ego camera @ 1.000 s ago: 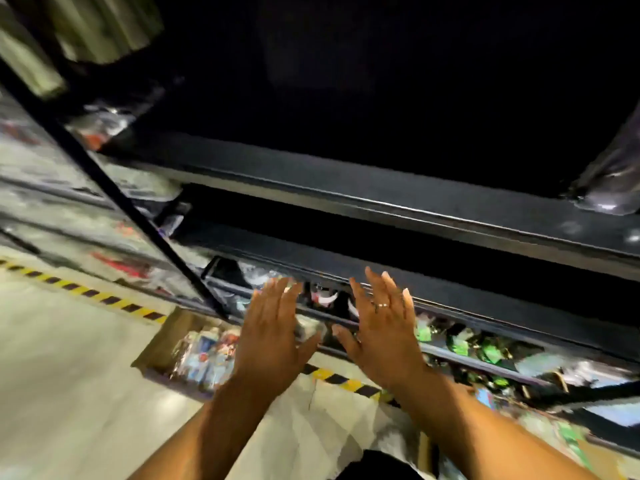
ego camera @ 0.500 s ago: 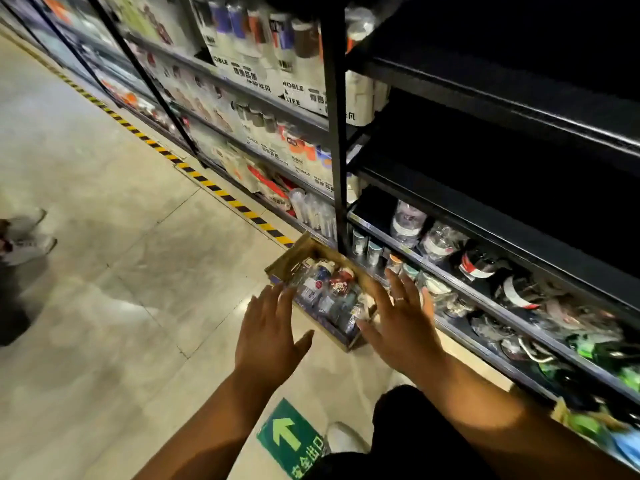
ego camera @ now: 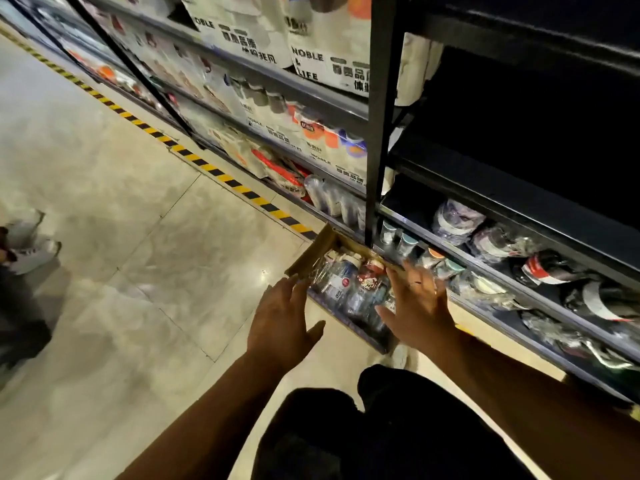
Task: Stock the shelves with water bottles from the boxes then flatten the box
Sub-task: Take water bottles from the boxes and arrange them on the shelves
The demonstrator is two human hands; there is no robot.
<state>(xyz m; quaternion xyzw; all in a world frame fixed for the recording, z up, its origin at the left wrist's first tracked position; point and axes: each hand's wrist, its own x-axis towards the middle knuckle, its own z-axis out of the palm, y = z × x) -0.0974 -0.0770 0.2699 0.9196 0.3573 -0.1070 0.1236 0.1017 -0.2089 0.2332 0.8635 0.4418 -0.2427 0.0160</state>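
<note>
Dim aisle; floor point(ego camera: 104, 188) glare patches; right shelves point(ego camera: 519, 109) near black; motion blur, wide-angle bending.

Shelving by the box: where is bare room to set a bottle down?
The dark shelf right of the black post looks bare, though dim. Floor left of the box is bare. The lower bottle shelf and box are crowded.

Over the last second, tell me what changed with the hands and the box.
Both hands reached down closer to the box: the left hand now hangs by its left wall, the right hand over the bottles. Nothing was gripped or released. Unchanged: both hands open and empty, the box on the floor by the shelf.
</note>
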